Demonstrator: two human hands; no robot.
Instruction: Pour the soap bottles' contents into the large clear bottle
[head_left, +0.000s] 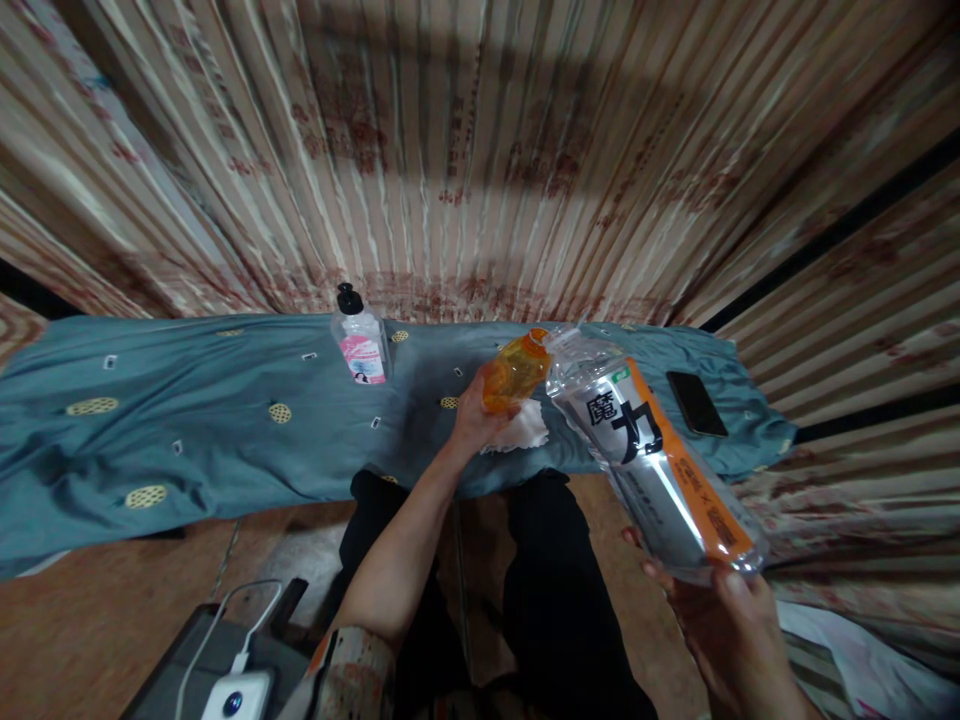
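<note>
My left hand is closed around a small orange see-through bottle, held tilted above the cloth. A large clear plastic bottle with a silver and orange label is gripped near its base by my right hand. This big bottle slants down toward the orange one, and their mouths meet or nearly touch. Whether liquid runs between them I cannot tell. Beneath the orange bottle lies a white crumpled tissue, partly covered by my left hand.
A clear bottle with a black cap and pink label stands on the blue-green cloth to the left. A black phone lies at the right. Curtains hang behind. At lower left, a white device with a cable rests on a dark surface.
</note>
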